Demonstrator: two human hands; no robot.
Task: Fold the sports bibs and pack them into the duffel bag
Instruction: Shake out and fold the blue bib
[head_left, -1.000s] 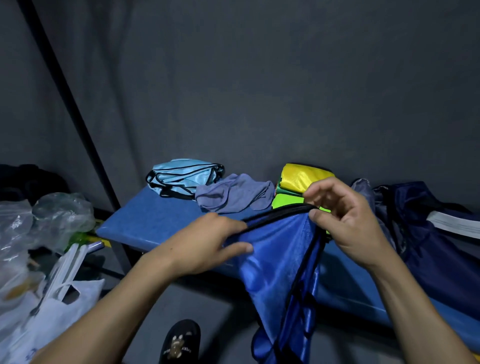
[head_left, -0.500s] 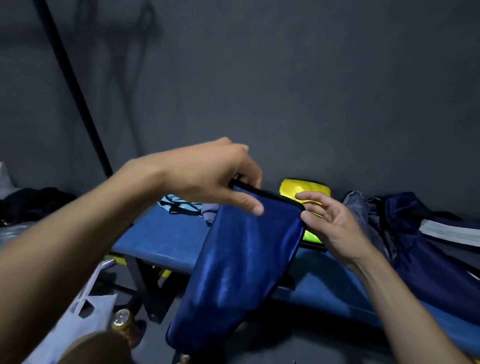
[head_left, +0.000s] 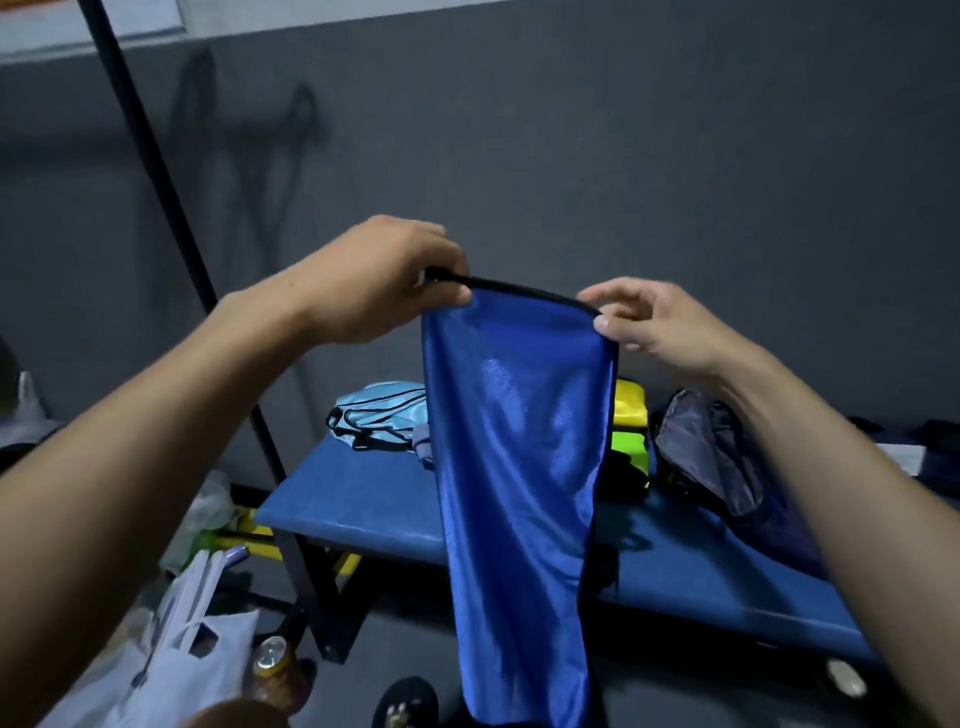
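Head view, near to far. Left hand (head_left: 384, 283) and right hand (head_left: 654, 327): each grip pinched on black-trimmed top edge of shiny royal-blue mesh bib (head_left: 514, 467), held aloft so it hangs straight, likely squaring for fold. Blue padded counter (head_left: 363, 509) behind: light-blue bib bundle (head_left: 379, 415), folded yellow-green bibs (head_left: 629, 426), dark navy duffel bag (head_left: 727, 467) at right, awaiting packing.

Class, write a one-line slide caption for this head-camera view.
Both hands, left hand and right hand, hold a blue bib hanging.
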